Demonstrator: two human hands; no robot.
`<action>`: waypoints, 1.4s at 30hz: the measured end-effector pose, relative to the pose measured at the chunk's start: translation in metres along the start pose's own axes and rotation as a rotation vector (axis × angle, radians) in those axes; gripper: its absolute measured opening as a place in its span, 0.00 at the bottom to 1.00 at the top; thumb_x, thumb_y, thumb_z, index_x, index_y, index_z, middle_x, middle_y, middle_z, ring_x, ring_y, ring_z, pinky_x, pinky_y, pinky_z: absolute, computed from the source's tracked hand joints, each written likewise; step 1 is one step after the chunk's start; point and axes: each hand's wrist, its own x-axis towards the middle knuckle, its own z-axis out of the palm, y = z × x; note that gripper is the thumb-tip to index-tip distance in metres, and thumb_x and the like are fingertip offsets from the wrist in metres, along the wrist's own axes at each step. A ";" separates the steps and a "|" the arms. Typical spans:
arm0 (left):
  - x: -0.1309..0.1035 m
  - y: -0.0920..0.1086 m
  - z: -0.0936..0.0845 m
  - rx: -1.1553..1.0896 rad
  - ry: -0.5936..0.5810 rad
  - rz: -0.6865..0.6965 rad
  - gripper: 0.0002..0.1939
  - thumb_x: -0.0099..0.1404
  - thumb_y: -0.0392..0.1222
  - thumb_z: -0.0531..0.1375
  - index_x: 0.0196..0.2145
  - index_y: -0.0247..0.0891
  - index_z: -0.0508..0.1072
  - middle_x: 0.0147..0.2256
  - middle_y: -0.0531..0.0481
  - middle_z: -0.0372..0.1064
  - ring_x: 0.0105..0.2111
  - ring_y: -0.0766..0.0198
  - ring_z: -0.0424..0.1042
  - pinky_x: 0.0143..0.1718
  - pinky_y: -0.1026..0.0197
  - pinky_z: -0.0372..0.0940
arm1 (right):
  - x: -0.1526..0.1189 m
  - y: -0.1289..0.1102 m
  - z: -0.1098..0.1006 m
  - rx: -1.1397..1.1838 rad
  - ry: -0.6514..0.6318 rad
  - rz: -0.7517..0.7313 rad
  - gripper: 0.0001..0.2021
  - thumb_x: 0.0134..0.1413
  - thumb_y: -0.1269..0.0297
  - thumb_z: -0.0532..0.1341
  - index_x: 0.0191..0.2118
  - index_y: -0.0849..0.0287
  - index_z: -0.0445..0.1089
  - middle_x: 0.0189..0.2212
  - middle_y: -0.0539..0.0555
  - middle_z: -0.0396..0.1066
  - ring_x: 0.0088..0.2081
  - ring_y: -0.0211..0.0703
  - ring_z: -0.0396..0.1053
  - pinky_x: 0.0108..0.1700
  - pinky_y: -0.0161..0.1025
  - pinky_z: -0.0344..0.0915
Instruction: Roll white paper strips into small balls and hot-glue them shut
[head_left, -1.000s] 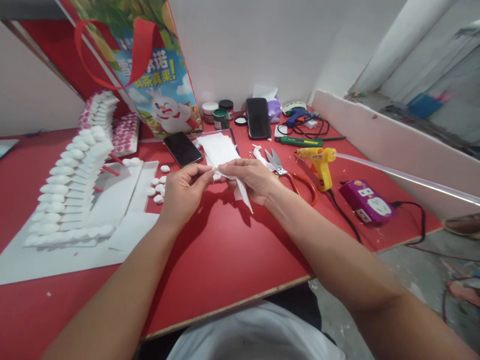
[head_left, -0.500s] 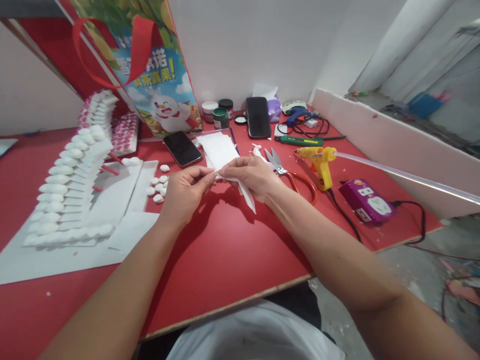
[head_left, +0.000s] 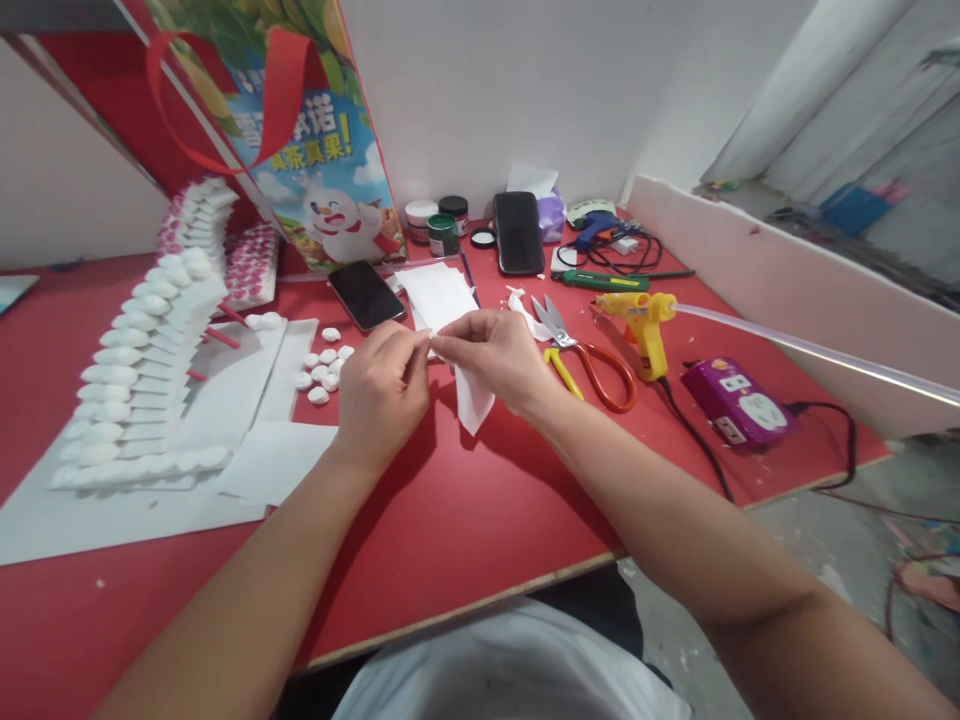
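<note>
Both of my hands meet over the middle of the red table [head_left: 480, 510]. My left hand [head_left: 382, 395] is closed, thumb and forefinger pinching one end of a white tissue piece [head_left: 474, 400]. My right hand [head_left: 495, 358] pinches the same tissue right beside those fingertips, and its loose part hangs below the palm. The pinched end is mostly hidden by the fingers. Left of my left hand lie several small white wads [head_left: 319, 392]. Behind the fingertips is a stack of white paper sheets [head_left: 435, 292].
A white petal-like construction [head_left: 142, 370] stands on the left, in front of a printed bag [head_left: 337, 180]. Phones [head_left: 367, 296], paint jars [head_left: 442, 235], orange-handled scissors [head_left: 600, 370], a yellow glue gun [head_left: 637, 325] and a purple power socket [head_left: 739, 400] lie around the hands.
My left hand has rolled over, its back now turned more upward. The tissue hangs slightly farther left and straighter down. A yellow piece beside the scissors has come into view.
</note>
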 end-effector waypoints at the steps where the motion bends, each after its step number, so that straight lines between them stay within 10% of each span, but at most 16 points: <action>1: -0.001 -0.002 0.001 0.031 -0.006 0.030 0.09 0.70 0.40 0.58 0.36 0.40 0.79 0.32 0.45 0.74 0.35 0.56 0.73 0.41 0.55 0.65 | 0.000 -0.001 0.000 0.022 0.005 0.006 0.06 0.47 0.65 0.71 0.26 0.61 0.75 0.24 0.50 0.75 0.28 0.35 0.69 0.32 0.35 0.65; 13: 0.003 0.000 -0.002 -0.416 -0.092 -0.284 0.10 0.69 0.46 0.62 0.41 0.42 0.84 0.33 0.51 0.77 0.33 0.61 0.74 0.41 0.58 0.69 | 0.003 0.005 -0.002 -0.062 -0.066 -0.148 0.03 0.55 0.67 0.65 0.31 0.58 0.72 0.27 0.51 0.76 0.32 0.41 0.75 0.40 0.41 0.72; 20: 0.002 0.000 -0.002 -0.355 -0.012 -0.234 0.07 0.68 0.42 0.64 0.37 0.43 0.84 0.30 0.52 0.72 0.30 0.64 0.69 0.36 0.61 0.65 | -0.003 -0.002 -0.004 -0.288 -0.057 -0.273 0.03 0.59 0.67 0.63 0.33 0.56 0.71 0.32 0.51 0.77 0.37 0.42 0.75 0.43 0.40 0.69; 27: 0.005 -0.002 -0.003 -0.409 -0.022 -0.386 0.07 0.65 0.43 0.65 0.36 0.41 0.83 0.30 0.52 0.74 0.30 0.64 0.70 0.37 0.60 0.67 | 0.008 -0.011 -0.015 0.122 -0.074 0.107 0.14 0.65 0.52 0.64 0.34 0.57 0.69 0.27 0.51 0.77 0.28 0.38 0.75 0.34 0.35 0.71; 31: 0.005 -0.002 -0.003 -0.433 -0.029 -0.409 0.07 0.64 0.44 0.66 0.36 0.41 0.83 0.32 0.51 0.77 0.32 0.62 0.73 0.38 0.60 0.69 | 0.009 -0.006 -0.014 0.239 -0.227 0.168 0.19 0.52 0.53 0.75 0.32 0.57 0.66 0.26 0.51 0.77 0.29 0.42 0.78 0.37 0.40 0.74; 39: 0.005 0.003 -0.002 -0.445 0.008 -0.479 0.07 0.61 0.42 0.67 0.35 0.39 0.84 0.29 0.51 0.78 0.31 0.62 0.74 0.37 0.59 0.70 | -0.003 -0.007 -0.007 -0.525 -0.027 -0.219 0.11 0.57 0.72 0.64 0.27 0.55 0.64 0.20 0.48 0.70 0.26 0.41 0.70 0.33 0.37 0.61; 42: 0.004 0.000 -0.003 -0.425 -0.002 -0.422 0.06 0.63 0.43 0.66 0.36 0.41 0.84 0.32 0.51 0.78 0.33 0.62 0.74 0.39 0.59 0.69 | -0.003 -0.009 -0.006 -0.393 -0.086 -0.144 0.11 0.58 0.70 0.65 0.29 0.55 0.62 0.21 0.48 0.71 0.27 0.40 0.71 0.34 0.37 0.64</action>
